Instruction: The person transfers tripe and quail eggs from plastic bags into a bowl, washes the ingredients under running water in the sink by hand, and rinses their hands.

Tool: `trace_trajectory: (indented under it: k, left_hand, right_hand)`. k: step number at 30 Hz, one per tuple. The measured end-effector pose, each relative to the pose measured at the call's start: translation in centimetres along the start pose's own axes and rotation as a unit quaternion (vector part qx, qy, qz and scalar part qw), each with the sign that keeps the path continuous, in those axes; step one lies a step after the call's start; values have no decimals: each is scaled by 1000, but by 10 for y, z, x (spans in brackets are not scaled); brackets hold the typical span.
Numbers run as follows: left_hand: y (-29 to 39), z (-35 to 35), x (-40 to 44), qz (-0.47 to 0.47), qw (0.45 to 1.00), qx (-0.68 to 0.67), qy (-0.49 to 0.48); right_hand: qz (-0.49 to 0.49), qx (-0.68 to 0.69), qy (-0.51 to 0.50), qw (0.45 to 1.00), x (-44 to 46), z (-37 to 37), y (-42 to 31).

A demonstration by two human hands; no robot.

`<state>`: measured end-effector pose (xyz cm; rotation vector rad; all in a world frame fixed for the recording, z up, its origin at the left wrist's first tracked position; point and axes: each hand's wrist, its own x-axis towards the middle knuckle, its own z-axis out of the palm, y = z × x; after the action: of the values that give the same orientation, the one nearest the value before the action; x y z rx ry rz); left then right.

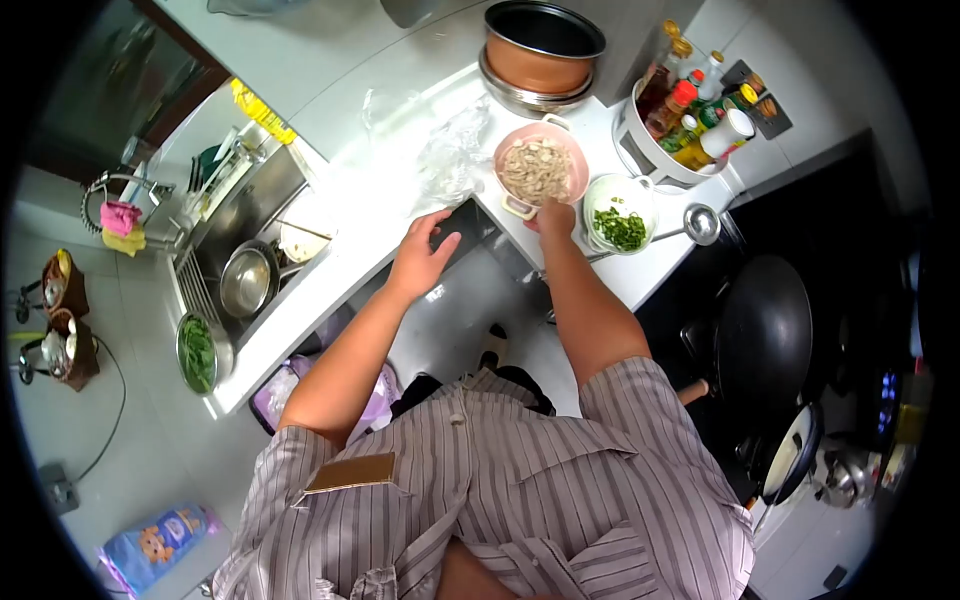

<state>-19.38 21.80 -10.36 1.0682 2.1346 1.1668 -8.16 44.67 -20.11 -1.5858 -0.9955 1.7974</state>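
A pink two-handled bowl (579, 178) of sliced pale meat (535, 170) sits on the white counter. At its near rim is my right hand (555, 220), fingers curled in against the bowl, with the fingertips partly hidden. My left hand (425, 257) is held over the counter's front edge with fingers apart and nothing in it. Just beyond that hand lies a crumpled clear plastic bag (445, 160). To the right of my right hand stands a white bowl (640, 195) with chopped green vegetables (620, 229).
A ladle (701, 224) lies beside the white bowl. Bottles fill a white round holder (640, 160) at the back right, near an orange pot (540, 65). A black wok (765, 325) is on the right. A sink (225, 215) with pans is on the left.
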Motion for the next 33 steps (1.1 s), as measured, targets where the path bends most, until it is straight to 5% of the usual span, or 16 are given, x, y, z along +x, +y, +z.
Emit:
trace_trajectory:
  k: [5, 8, 10, 12, 18, 27, 33]
  left_hand:
    - [-1, -11, -4, 17, 999, -24, 34]
    - [3, -19, 0, 32, 996, -60, 50]
    - [7, -29, -2, 48, 992, -88, 71]
    - [-2, -43, -4, 43, 987, -118, 97]
    - [-43, -115, -23, -8, 957, -152, 245]
    - [-100, -279, -136, -119, 881, -12, 458]
    - [-197, -395, -131, -207, 862, 111, 450]
  right_hand:
    - [-53, -29, 93, 994, -39, -2, -17]
    - [-164, -41, 39, 985, -57, -17, -22]
    - [-344, -95, 108, 928, -57, -25, -26]
    - [-310, -151, 82, 935, -86, -38, -55]
    - [-185, -212, -217, 935, -171, 9, -124]
    - [-36, -314, -508, 801, -228, 222, -12]
    - [-30, -363, -515, 776, -256, 353, 64]
